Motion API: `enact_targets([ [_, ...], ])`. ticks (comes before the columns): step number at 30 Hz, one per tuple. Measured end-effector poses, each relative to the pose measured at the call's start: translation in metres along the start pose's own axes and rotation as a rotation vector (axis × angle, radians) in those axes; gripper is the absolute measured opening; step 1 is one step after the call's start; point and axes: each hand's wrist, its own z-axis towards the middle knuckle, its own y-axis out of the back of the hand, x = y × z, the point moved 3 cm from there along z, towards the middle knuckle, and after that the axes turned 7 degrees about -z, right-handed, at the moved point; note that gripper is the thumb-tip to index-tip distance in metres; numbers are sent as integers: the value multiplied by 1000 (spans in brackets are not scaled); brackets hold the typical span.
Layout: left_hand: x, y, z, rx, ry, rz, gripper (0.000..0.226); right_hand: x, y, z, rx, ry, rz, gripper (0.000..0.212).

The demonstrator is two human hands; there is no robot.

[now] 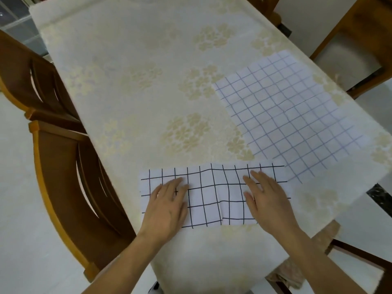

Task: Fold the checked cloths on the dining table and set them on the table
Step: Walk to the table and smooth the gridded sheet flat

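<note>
Black-checked cloth (214, 196) lies long from 9 to 3 o'clock. Left hand (167, 206) and right hand (267, 198) press it, fingers flat and holding nothing.

No text, label, brand, number or sign can be read anywhere in the view. Only plain grid lines are shown on the cloths, and a flower pattern without lettering is borne by the desk cover.
</note>
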Motion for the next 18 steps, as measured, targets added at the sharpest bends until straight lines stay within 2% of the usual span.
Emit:
enact_targets([
  [8,13,-45,-31,49,39,87,59,-14,-38,-23,110,-33,-24,63],
  [16,27,-43,-33,65,-17,142,62,-25,-43,-26,97,-10,-72,67],
  [18,16,-39,-35,57,-73,127,64,-19,-37,-30,82,59,-46,72],
])
